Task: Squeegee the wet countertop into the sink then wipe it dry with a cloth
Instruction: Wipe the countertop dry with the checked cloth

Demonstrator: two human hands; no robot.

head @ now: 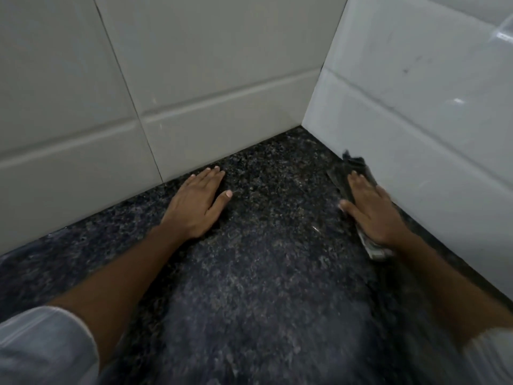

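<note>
Cloth, dark and bunched, is pressed flat on the counter against the right wall under the right hand, fingers straight, nothing clenched. Damp could be left in the corner if the bunched cloth is dragged out short of the joint. The left hand lies flat, grip released, on speckled stone.

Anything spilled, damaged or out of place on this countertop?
Nothing stands out. The left hand lies flat on the dark speckled granite countertop; the right hand presses a dark folded cloth along the white tiled wall.
</note>
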